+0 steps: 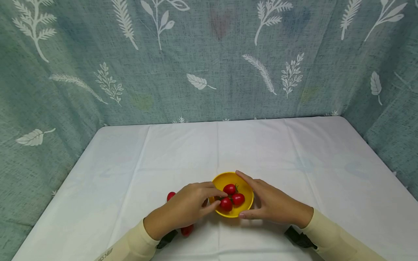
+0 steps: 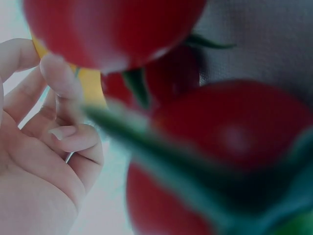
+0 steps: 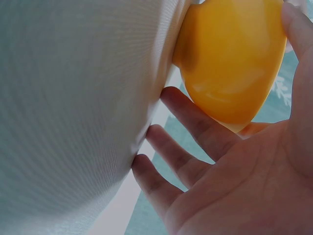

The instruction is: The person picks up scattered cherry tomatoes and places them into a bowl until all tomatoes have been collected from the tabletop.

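A small yellow bowl (image 1: 245,207) stands on the white cloth with several red cherry tomatoes (image 1: 238,199) in it. My left hand (image 1: 189,203) reaches over its left rim, index finger and thumb beside the nearest tomato (image 1: 226,204). In the left wrist view the left fingers are loosely bent, with no tomato visible between them. My right hand (image 1: 274,203) holds the bowl's right side, index finger at the far rim and thumb at the near rim. The right wrist view shows the bowl's outside (image 3: 230,63) between thumb and index finger, the other fingertips on the cloth.
More cherry tomatoes lie left of the bowl, one (image 1: 171,195) behind my left hand and another (image 1: 187,230) below it. Large blurred tomatoes (image 2: 239,127) with green stems fill the left wrist view. A green leaf-patterned curtain (image 1: 215,65) stands behind the table (image 1: 183,145).
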Motion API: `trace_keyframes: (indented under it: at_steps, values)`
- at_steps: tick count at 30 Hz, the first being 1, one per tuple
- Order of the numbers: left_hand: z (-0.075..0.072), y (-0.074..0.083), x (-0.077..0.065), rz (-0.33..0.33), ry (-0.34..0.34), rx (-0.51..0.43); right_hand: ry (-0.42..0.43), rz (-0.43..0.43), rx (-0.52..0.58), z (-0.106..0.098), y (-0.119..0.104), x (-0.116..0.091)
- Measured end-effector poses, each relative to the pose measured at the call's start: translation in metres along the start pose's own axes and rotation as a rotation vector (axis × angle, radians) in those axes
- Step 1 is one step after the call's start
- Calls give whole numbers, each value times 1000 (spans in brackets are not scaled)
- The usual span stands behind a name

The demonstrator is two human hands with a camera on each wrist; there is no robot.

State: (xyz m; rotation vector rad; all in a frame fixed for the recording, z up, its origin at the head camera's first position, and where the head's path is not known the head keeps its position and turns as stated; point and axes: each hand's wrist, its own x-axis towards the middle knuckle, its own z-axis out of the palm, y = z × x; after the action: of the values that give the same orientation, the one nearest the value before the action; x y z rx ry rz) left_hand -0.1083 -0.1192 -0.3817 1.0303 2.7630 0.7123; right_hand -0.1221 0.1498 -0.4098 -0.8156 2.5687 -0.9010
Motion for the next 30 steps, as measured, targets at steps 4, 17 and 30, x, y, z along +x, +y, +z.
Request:
trace_keyframes:
  at_steps: [4,17,30]
  values:
    - [0,0,0,1,-8,0,1,-4,1,0,0,0]
    - [-8,-3,-2,5,59,11,-2,0,5,0,0,0]
    - [-38,-22,-9,-71,26,0,-9,31,17,0,-1,0]
